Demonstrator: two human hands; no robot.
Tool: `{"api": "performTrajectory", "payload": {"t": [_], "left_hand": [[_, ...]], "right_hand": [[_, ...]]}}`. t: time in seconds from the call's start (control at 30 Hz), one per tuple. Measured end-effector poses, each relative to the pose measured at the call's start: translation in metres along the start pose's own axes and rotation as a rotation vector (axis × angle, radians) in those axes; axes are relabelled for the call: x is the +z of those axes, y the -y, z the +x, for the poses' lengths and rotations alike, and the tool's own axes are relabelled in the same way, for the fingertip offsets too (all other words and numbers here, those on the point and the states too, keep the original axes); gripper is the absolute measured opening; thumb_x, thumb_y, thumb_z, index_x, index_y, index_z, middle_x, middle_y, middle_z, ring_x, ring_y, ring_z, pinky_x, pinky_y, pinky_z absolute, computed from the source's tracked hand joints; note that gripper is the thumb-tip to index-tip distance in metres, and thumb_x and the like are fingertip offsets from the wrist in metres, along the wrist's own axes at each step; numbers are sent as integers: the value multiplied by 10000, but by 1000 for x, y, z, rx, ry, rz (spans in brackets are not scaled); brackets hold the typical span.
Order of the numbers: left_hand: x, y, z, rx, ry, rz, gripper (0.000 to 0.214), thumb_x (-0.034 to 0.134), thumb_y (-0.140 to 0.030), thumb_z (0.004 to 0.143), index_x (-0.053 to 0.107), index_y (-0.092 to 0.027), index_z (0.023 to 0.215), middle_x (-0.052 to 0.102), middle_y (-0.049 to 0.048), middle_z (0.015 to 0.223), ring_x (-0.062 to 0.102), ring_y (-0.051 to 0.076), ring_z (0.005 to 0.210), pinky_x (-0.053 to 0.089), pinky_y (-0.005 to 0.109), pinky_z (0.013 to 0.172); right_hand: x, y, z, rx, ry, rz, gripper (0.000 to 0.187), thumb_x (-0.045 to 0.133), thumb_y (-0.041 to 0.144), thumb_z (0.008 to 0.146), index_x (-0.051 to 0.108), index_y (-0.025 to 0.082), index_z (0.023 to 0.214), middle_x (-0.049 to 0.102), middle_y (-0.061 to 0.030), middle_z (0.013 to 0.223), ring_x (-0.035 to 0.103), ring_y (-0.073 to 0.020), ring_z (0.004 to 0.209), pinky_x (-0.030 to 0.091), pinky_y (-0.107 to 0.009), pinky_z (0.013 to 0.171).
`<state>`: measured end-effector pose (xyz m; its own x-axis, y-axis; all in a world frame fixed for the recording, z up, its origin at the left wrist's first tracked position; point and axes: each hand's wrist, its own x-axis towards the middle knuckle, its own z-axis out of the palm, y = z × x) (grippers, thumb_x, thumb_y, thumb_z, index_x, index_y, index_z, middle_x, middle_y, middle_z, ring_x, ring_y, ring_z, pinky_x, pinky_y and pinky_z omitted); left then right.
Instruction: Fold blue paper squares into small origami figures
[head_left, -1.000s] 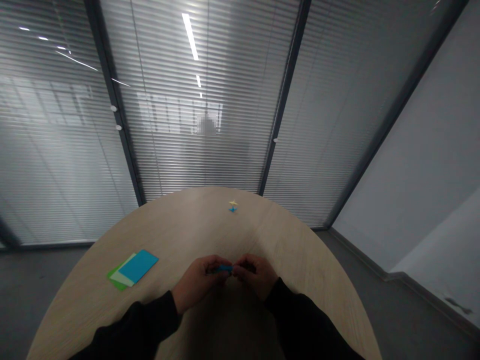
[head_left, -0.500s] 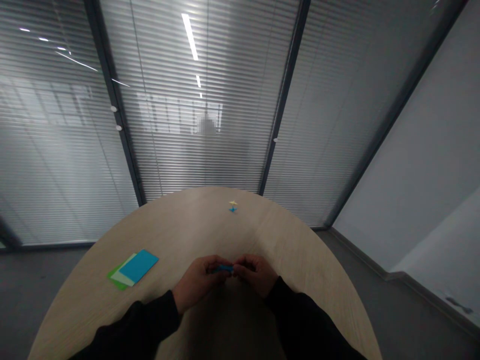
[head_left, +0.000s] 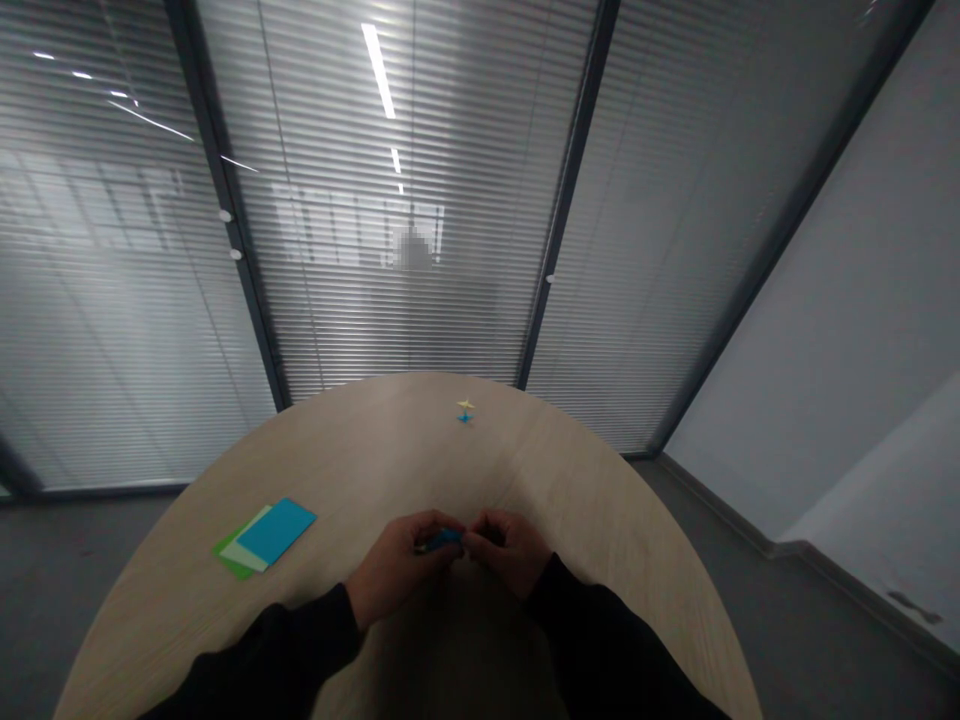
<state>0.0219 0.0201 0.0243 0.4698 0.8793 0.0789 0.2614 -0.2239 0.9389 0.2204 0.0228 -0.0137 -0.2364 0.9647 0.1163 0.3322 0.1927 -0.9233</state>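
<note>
A small blue piece of folded paper [head_left: 444,538] is held just above the near middle of the table. My left hand [head_left: 401,560] is closed on it, the thumb below and the fingers along the far side. At its right end my right hand [head_left: 511,548] is closed in a pinch, fingertips against the paper's edge. The fingers cover part of the paper, so its full shape is hidden. Farther off stand a small yellow folded paper piece [head_left: 466,404] and a small blue folded paper piece [head_left: 465,418], close together.
To the left, a blue paper sheet [head_left: 279,530] overlaps a pale green sheet [head_left: 241,553] and a brighter green sheet [head_left: 234,570]. All lie on the round wooden table [head_left: 352,450]. Window blinds [head_left: 405,330] rise beyond its far edge, with a white wall [head_left: 847,350] to the right.
The blue paper has turned a little between my fingers and shows more of its face. My hands stay in nearly the same place.
</note>
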Motion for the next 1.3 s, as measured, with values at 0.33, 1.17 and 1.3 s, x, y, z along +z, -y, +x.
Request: {"api": "performTrajectory", "payload": {"t": [0.33, 1.17, 1.3], "left_hand": [[0, 5, 3, 4, -22, -7, 193, 660, -283, 801, 721, -159, 936, 755, 79, 889, 679, 229, 827, 501, 320, 750], [-2, 13, 2, -23, -4, -151, 236, 672, -317, 807, 698, -146, 967, 742, 64, 842, 654, 196, 745, 475, 294, 668], [-2, 8, 2, -19, 6, -133, 232, 674, -317, 800, 699, -146, 956, 742, 64, 846, 656, 197, 745, 479, 298, 678]], "right_hand": [[1, 4, 1, 5, 8, 20, 283, 658, 447, 789, 621, 169, 747, 592, 10, 617, 526, -124, 560, 384, -235, 530], [-3, 0, 2, 50, 55, 219, 289, 747, 428, 735, 698, 171, 860, 676, -7, 705, 569, -123, 591, 422, -241, 572], [-3, -1, 2, 30, 42, 164, 263, 710, 426, 777, 704, 167, 825, 675, -14, 693, 576, -128, 606, 416, -238, 571]]}}
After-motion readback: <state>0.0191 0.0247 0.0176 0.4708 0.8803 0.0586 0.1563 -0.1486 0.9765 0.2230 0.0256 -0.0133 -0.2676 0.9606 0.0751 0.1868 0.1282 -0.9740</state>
